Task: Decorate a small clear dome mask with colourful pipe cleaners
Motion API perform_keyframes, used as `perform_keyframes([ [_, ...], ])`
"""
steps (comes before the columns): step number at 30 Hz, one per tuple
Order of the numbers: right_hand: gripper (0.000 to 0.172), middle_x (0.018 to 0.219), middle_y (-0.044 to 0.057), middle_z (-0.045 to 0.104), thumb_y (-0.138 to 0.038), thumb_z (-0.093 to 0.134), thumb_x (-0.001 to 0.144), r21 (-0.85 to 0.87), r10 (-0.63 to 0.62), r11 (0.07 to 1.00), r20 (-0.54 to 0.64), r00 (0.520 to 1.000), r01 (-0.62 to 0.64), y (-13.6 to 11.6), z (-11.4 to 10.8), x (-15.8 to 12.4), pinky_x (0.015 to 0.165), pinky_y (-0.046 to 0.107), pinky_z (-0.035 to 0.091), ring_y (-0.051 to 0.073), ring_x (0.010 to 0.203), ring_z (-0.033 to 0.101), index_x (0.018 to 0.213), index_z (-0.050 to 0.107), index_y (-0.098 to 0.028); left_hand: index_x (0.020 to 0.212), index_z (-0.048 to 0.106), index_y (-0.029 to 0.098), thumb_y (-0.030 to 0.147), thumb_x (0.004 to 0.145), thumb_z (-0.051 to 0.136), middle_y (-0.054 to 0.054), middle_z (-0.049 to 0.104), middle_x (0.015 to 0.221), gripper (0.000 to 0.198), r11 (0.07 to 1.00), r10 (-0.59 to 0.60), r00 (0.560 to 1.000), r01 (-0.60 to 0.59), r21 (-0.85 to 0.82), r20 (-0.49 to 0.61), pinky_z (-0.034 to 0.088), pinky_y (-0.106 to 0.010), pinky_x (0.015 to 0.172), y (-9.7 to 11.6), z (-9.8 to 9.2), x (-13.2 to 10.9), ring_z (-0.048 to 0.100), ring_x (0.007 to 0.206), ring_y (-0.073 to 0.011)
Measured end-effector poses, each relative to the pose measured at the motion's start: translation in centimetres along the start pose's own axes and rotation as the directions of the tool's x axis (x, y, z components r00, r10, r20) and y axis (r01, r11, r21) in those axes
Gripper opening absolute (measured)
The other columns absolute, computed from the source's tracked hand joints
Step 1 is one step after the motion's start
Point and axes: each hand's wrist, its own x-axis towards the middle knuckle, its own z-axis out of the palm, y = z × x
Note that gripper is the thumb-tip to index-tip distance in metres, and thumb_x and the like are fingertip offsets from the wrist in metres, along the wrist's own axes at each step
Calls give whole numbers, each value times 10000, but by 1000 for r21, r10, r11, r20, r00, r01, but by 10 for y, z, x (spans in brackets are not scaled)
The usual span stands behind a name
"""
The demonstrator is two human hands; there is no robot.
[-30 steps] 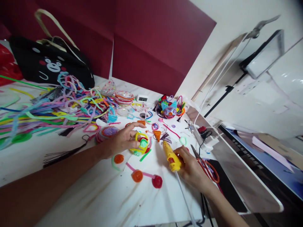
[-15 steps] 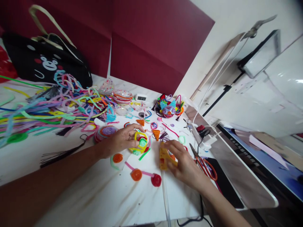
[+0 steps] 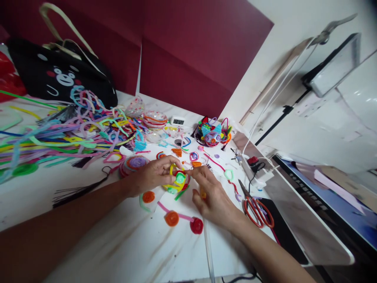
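Fingers [image 3: 169, 160] of the left hand [image 3: 149, 175] grip a yellow-and-green craft piece [image 3: 180, 179], partly covered, midway between the near and far edges of the table [image 3: 135, 247]; the right hand [image 3: 215, 202] extends an index finger [image 3: 199, 173] to it, contact unclear, whether it grips the mostly hidden yellow tool [image 3: 203, 193] behind impossible to tell, a pale rod [image 3: 208, 247] cropped below

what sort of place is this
Probably a craft corner, perhaps in a home or small workshop: a heap of fuzzy pipe cleaners, scissors and a little figure with blue pointed ears are all on the white table.
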Motion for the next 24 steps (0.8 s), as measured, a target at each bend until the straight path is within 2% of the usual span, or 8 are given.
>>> perform_keyframes([
  [7,606,1158,101,500,4,491,729,-8,-11,1000,-12,1000,11,-1,3,-3,967,414,462,239,1108,497,1295,466,-212,928,577,198,173,735,678,18,578,795,219,999,-13,999,15,41,-39,430,-229,638,3,2,-1,553,735,-127],
  [13,599,1112,76,508,17,487,725,120,15,993,-28,1000,-11,-2,3,-3,954,389,468,215,1098,509,1269,483,-233,943,554,198,175,726,685,22,575,783,254,1000,-25,1000,26,8,-11,441,-235,639,2,1,0,557,730,-128],
  [24,577,1074,56,529,15,502,715,237,96,967,-13,995,-90,-4,2,-1,941,393,451,198,1063,517,1235,528,-234,902,537,193,160,718,665,42,538,737,226,999,-31,999,32,40,-20,408,-214,592,6,3,0,514,669,-103],
])
